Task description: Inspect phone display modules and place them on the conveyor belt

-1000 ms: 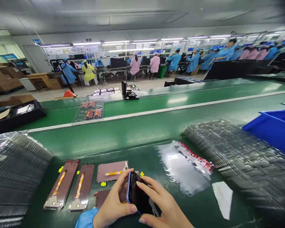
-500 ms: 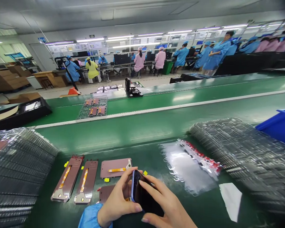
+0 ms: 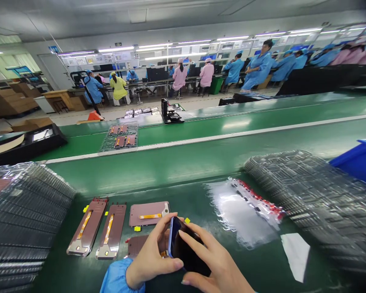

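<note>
Both hands hold a smartphone (image 3: pixel 187 249) with a blue edge and a dark glass face, tilted above the green belt. My left hand (image 3: pixel 151 254) grips its blue side edge, and my right hand (image 3: pixel 215 260) lies across the dark face. Several pink-backed phone panels with orange flex strips lie flat on the belt to the left. One panel (image 3: pixel 149 213) sits just beyond my left hand, and another (image 3: pixel 136 245) is partly hidden beneath it. Small yellow tabs (image 3: pixel 187 220) dot the belt nearby.
Stacked clear plastic trays rise at left (image 3: pixel 24 215) and right (image 3: pixel 311 203). Between them lie a film bag with red-marked strips (image 3: pixel 244 211) and a white sheet (image 3: pixel 295 256). A blue bin (image 3: pixel 360 162) stands at right. Beyond the green conveyor (image 3: pixel 201 150), co-workers in smocks sit at benches.
The whole view has shifted slightly as my head moved. Both hands keep hold of the smartphone, with little visible change in their grip.
</note>
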`<state>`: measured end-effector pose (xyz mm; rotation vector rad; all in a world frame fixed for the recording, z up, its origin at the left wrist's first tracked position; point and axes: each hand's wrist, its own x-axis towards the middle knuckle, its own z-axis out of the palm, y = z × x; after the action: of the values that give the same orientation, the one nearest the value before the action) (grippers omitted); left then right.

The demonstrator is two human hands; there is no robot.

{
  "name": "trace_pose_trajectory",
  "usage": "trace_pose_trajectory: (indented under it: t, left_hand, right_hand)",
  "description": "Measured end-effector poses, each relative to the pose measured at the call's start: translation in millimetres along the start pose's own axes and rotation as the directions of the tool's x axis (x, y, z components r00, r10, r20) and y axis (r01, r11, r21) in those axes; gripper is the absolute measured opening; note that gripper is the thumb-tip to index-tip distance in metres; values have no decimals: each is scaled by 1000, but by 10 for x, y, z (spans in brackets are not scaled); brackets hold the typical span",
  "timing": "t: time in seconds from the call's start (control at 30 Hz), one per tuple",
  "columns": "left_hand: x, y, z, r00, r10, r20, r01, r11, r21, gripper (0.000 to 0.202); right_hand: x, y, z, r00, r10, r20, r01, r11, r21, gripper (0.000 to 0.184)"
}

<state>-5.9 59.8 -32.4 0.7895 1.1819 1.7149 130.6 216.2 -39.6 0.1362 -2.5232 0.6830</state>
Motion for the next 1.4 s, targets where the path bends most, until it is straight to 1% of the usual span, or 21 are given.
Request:
trace_pose_trajectory:
  t: [0.3, 0.53, 0.77, 0.9, 1.07, 1.2, 1.3, 1.4]
  left_hand:
    - [-31, 35, 16, 1000, 2, 9, -3, 998, 67, 88]
    - [-48, 28, 3, 999, -20, 30, 19, 998, 52, 89]
    - [-55, 84, 12, 1000, -5, 28, 2, 996, 86, 85]
    - [-51, 91, 10, 999, -3, 41, 0, 997, 72, 85]
    - [-51, 64, -5, 999, 31, 41, -31, 999, 17, 84]
    - [-61, 23, -45, 998, 32, 50, -32, 999, -10, 87]
    - [-64, -27, -78, 997, 54, 52, -52, 997, -48, 91]
    - [-47, -65, -83, 998, 45, 50, -42, 997, -66, 93]
  right_hand:
    - [63, -36, -77, 999, -44, -29, 45, 999, 9, 61]
    - [69, -69, -103, 998, -37, -47, 40, 997, 71, 61]
    - [96, -69, -105, 999, -36, -34, 39, 994, 103, 58]
    - [101, -69, -101, 998, -42, -36, 45, 995, 88, 59]
    - [91, -93, -101, 999, -41, -34, 43, 996, 80, 61]
    - [130, -105, -124, 996, -65, -52, 68, 996, 57, 70]
    - [169, -118, -135, 995, -82, -63, 83, 997, 1, 77]
    - [178, -133, -92, 997, -51, -61, 47, 997, -60, 69]
